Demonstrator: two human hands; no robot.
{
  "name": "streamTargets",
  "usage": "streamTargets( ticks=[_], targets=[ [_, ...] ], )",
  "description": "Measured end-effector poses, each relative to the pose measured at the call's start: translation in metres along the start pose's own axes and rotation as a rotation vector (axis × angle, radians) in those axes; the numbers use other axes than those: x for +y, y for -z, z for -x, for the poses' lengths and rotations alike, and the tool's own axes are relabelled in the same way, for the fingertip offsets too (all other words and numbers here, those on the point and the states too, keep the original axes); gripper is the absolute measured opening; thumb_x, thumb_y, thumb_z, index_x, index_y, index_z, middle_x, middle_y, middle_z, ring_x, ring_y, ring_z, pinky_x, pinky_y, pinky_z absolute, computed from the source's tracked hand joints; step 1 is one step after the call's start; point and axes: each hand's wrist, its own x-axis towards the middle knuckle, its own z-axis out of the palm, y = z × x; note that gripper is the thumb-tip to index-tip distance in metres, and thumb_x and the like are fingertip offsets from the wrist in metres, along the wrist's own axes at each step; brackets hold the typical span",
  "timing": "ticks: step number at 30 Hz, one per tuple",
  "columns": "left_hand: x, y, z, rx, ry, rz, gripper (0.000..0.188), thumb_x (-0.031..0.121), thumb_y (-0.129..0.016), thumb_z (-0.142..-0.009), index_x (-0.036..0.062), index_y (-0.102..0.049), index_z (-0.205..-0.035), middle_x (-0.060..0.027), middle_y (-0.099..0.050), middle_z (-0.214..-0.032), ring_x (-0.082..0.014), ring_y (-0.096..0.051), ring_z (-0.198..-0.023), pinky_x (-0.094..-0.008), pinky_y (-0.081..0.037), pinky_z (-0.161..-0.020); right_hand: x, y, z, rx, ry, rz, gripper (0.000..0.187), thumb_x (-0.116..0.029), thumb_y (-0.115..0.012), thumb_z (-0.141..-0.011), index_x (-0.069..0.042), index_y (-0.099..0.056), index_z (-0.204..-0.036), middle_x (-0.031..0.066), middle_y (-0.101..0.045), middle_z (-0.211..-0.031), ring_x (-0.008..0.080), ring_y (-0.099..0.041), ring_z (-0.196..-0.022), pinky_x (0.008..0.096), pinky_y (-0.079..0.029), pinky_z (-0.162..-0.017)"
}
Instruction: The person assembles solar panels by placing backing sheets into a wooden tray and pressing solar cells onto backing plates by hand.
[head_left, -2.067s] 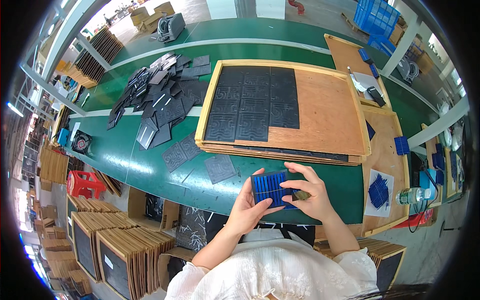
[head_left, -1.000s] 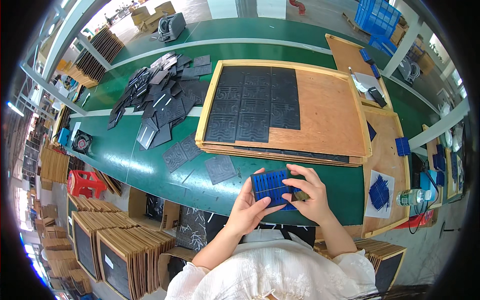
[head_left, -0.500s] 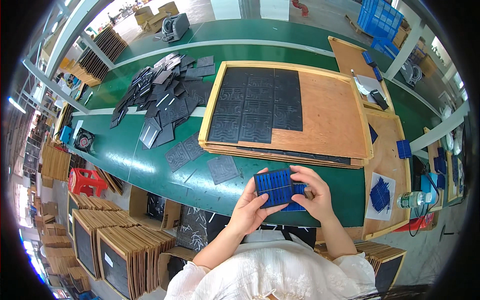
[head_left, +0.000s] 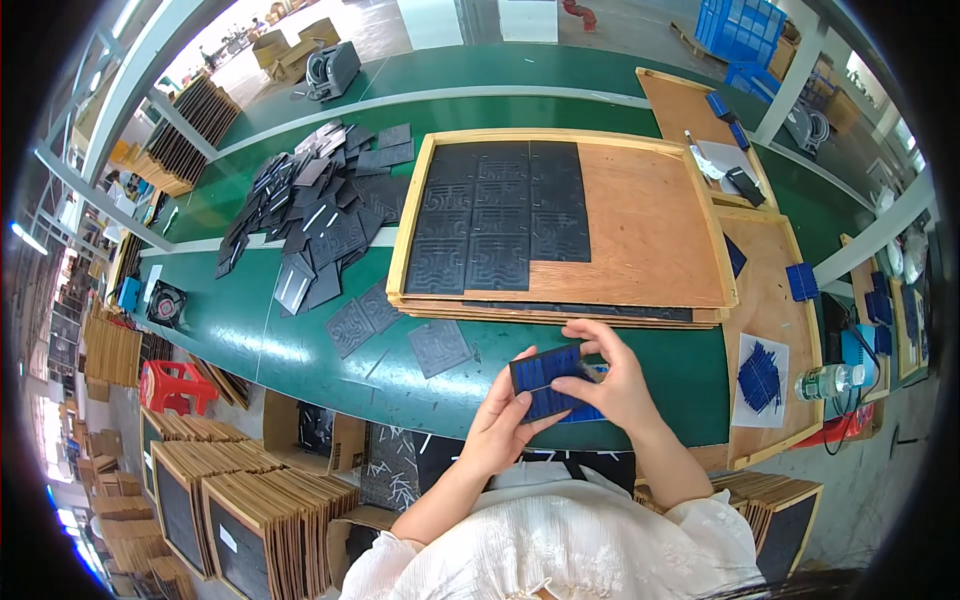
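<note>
A small solar panel [head_left: 540, 400], blue with a dark edge, is tilted up between my hands above the bench's front edge. My left hand [head_left: 496, 430] grips its left side and lower corner, thumb on the face. My right hand [head_left: 618, 388] is closed on its right side, its thumb lying across the face. More blue panel [head_left: 583, 413] shows behind and below it, partly covered by my fingers. Beyond them lies a wooden-framed tray [head_left: 650, 210] with black patterned panels [head_left: 500, 205] laid in rows on its left part.
Loose black panels [head_left: 330, 220] are heaped left of the tray, a few lying nearer me. At right, another wooden tray [head_left: 770, 270] holds blue strips [head_left: 760, 380] on white paper, beside a plastic bottle [head_left: 828, 382]. Stacked framed boards [head_left: 270, 510] stand lower left near a red stool [head_left: 176, 384].
My right thumb has moved up and left across the panel's face, and the fingers have shifted slightly left. My left hand keeps its grip. The whole view has shifted a little.
</note>
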Motion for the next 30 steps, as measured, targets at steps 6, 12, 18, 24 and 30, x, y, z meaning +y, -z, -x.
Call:
streamTargets(
  ticks=[6,12,18,24,30],
  targets=[
    [0.013,-0.002,0.001,-0.003,0.01,0.055,0.055,0.007,-0.037,-0.105,0.0128,-0.022,-0.157,-0.0187,-0.038,-0.153,-0.0371,-0.046,-0.137,-0.0605,-0.044,-0.108,0.004,0.014,0.004,-0.013,-0.138,-0.223,0.041,0.0,-0.081,-0.077,-0.003,-0.064,-0.115,0.0014,-0.068,-0.087,0.0072,-0.061,-0.078,0.0219,-0.048,-0.074],
    [-0.001,0.021,0.0,0.274,-0.345,-0.505,0.045,-0.012,-0.063,-0.09,-0.001,-0.048,-0.13,-0.0132,-0.061,-0.122,-0.0172,-0.067,-0.1,-0.0253,-0.054,-0.084,0.004,0.015,0.008,0.072,-0.128,-0.343,0.035,0.002,-0.078,-0.081,-0.002,-0.065,-0.113,0.002,-0.07,-0.082,0.0037,-0.06,-0.072,0.0188,-0.045,-0.064],
    [-0.003,0.022,0.005,0.319,-0.328,-0.608,0.006,-0.005,-0.066,-0.093,-0.0039,-0.063,-0.097,-0.0055,-0.068,-0.088,-0.0105,-0.066,-0.08,-0.0231,-0.053,-0.07,0.001,0.017,0.008,0.054,-0.15,-0.333,0.039,0.004,-0.08,-0.076,-0.003,-0.066,-0.112,0.0011,-0.068,-0.081,0.0048,-0.058,-0.071,0.0194,-0.043,-0.064],
    [-0.004,0.029,0.003,0.189,-0.149,-0.171,0.006,0.003,-0.058,-0.098,-0.0007,-0.062,-0.101,-0.0067,-0.067,-0.083,-0.0144,-0.066,-0.073,-0.029,-0.056,-0.066,0.02,0.015,0.01,-0.049,-0.103,-0.405,0.047,-0.002,-0.083,-0.077,-0.003,-0.062,-0.119,0.0074,-0.071,-0.096,0.0099,-0.063,-0.082,0.0228,-0.049,-0.07],
    [-0.02,0.021,-0.002,0.045,0.054,0.322,0.012,0.01,-0.056,-0.101,0.0028,-0.06,-0.109,-0.0077,-0.067,-0.092,-0.0195,-0.068,-0.08,-0.0335,-0.059,-0.07,0.019,-0.017,0.012,-0.318,0.155,-0.566,0.113,-0.022,-0.099,-0.058,-0.002,-0.035,-0.15,0.0186,-0.044,-0.151,0.0245,-0.046,-0.137,0.0398,-0.036,-0.115]
  ],
)
